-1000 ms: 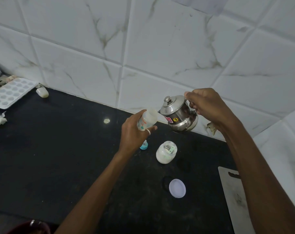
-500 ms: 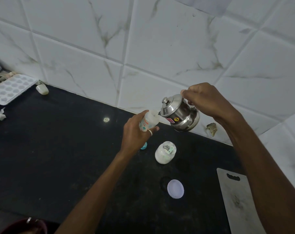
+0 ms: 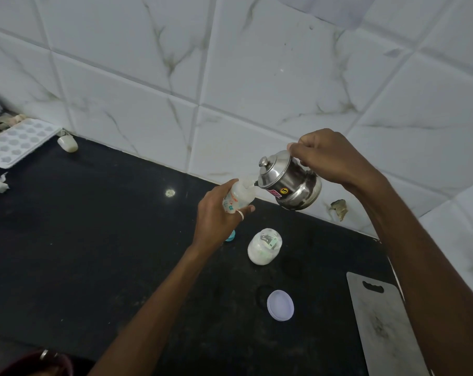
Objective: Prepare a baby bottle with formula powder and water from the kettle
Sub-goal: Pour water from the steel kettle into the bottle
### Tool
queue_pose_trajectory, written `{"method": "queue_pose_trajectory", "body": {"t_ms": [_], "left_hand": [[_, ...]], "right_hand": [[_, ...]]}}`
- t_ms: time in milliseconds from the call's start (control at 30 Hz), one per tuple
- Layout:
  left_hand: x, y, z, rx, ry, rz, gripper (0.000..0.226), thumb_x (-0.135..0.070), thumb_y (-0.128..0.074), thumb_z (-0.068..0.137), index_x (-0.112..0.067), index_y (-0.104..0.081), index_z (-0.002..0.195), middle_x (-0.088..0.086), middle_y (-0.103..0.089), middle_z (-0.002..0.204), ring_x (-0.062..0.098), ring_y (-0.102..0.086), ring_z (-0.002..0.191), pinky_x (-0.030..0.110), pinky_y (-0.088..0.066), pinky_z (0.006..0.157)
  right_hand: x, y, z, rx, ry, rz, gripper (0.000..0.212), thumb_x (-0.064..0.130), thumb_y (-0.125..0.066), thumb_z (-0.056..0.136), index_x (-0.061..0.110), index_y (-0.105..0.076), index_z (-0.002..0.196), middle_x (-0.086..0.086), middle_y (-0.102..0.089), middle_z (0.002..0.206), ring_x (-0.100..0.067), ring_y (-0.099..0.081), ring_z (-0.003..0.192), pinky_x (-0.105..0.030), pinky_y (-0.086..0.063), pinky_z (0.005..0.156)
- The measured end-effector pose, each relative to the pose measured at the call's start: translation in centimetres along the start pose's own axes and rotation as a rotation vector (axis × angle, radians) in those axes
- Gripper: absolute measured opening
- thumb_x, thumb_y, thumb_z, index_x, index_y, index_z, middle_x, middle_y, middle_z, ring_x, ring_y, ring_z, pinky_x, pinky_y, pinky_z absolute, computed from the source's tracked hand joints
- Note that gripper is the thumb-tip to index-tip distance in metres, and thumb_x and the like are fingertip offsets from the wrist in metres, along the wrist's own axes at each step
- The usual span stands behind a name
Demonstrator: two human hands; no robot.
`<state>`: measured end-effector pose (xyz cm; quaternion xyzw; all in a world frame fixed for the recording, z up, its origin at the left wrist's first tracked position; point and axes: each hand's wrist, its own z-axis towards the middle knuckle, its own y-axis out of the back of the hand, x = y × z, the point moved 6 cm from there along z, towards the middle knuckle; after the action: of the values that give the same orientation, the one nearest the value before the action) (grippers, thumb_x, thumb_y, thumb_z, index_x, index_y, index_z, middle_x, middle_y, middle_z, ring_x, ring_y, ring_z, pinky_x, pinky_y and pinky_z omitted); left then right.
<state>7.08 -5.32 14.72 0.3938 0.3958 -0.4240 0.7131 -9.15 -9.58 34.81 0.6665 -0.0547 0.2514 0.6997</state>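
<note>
- Head view, centre of frame: baby bottle clamped in left hand, held in the air above the black counter, mouth tipped up-right toward the kettle.
- Steel kettle gripped by right hand, fingers closed on its handle at the top; tilted left, spout touching or just at the bottle mouth. Lid with knob on.
- Step judged: pouring water into the bottle. No stream can be made out.
- To do it well: keep the spout right over the opening, tilt slowly, hold the bottle steady and near upright, watch the level; the lid could slip if tipped further.
- Formula jar open, below the kettle, standing on the counter, white powder inside.
- Jar lid lying flat, lower centre-right, apart from the jar.
- Teal piece mostly hidden behind the left wrist, possibly the bottle cap; cannot tell.
- Cutting board lower right.
- Tray with moulds at left edge, small white object beside it.
- Counts: one bottle, one kettle, one jar, one lid, one board, one tray, two hands.
</note>
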Motion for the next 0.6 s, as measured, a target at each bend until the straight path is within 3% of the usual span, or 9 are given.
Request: {"method": "queue_pose_trajectory", "body": {"t_ms": [167,333,600], "left_hand": [[0.0,-0.2,-0.1,0.001,0.014,0.008,0.062,-0.034,-0.088,0.079,-0.024,-0.063,0.135,-0.013,-0.065,0.125,0.011,-0.061,0.114,0.037,-0.058,0.099],[0.2,-0.4,-0.1,0.006,0.023,0.002,0.063,-0.034,-0.088,0.080,-0.024,-0.062,0.136,-0.003,-0.068,0.131,0.016,-0.063,0.118,0.043,-0.058,0.101],[0.1,-0.3,-0.1,0.001,0.023,-0.020,0.062,-0.034,-0.088,0.080,-0.023,-0.062,0.135,-0.005,-0.068,0.128,0.010,-0.062,0.114,0.030,-0.056,0.098]], "right_hand": [[0.5,0.7,0.2,0.005,-0.003,-0.033,0.044,0.026,-0.058,0.093,0.014,-0.046,0.053,0.009,-0.045,0.042,-0.013,-0.042,0.051,-0.031,-0.035,0.058],[0.9,1.3,0.3,0.008,0.024,-0.062,0.043,0.027,-0.057,0.093,0.013,-0.043,0.055,-0.003,-0.044,0.055,-0.017,-0.040,0.056,-0.035,-0.034,0.061],[1.4,1.7,0.3,0.011,0.024,-0.110,0.042,0.025,-0.058,0.093,0.013,-0.043,0.056,-0.002,-0.042,0.055,-0.017,-0.038,0.054,-0.033,-0.033,0.060]]}}
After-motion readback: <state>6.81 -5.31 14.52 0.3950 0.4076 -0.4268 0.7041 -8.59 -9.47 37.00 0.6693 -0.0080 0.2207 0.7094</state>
